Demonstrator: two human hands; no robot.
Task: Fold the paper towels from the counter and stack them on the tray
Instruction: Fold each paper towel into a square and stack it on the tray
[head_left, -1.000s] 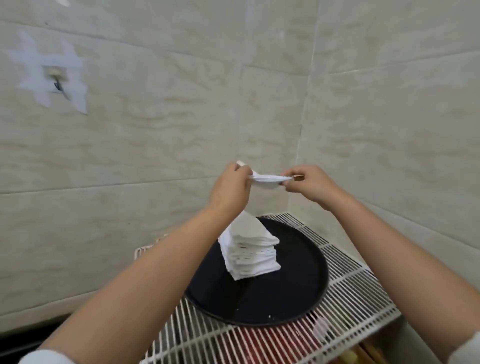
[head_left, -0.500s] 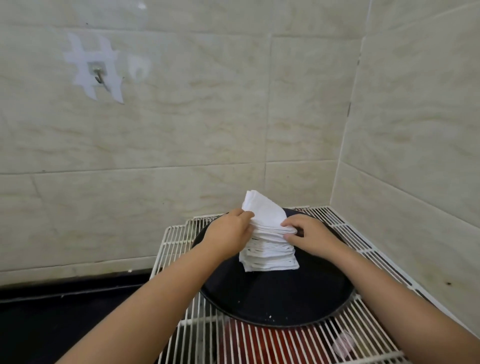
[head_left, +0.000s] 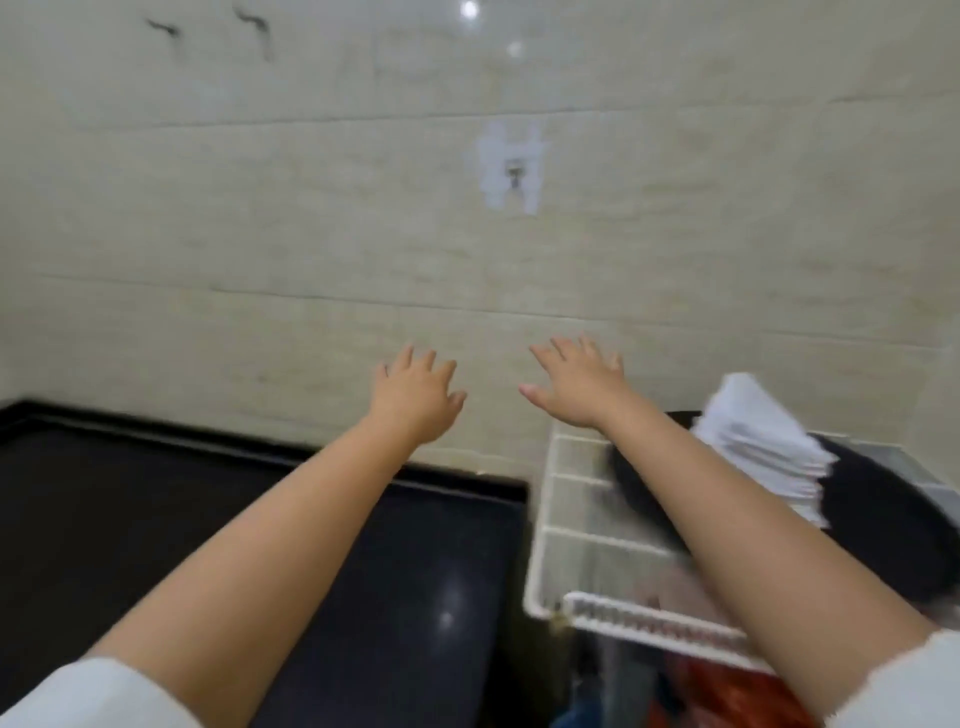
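A stack of folded white paper towels (head_left: 763, 447) stands on the round black tray (head_left: 893, 525) at the right of the head view. My left hand (head_left: 415, 395) and my right hand (head_left: 576, 387) are both raised in front of the tiled wall, left of the tray, fingers spread and holding nothing. My right forearm crosses over the left part of the tray and hides it. No loose paper towel shows on the black counter (head_left: 208, 519).
The tray rests on a white wire rack (head_left: 576, 525) beside the counter. Red and blue items (head_left: 727, 696) lie below the rack. A wall hook (head_left: 514, 174) is stuck on the tiles above my hands.
Both hands have let go of the towel stack and moved left and up, open. The view has swung left, so the tray now sits at the right edge.
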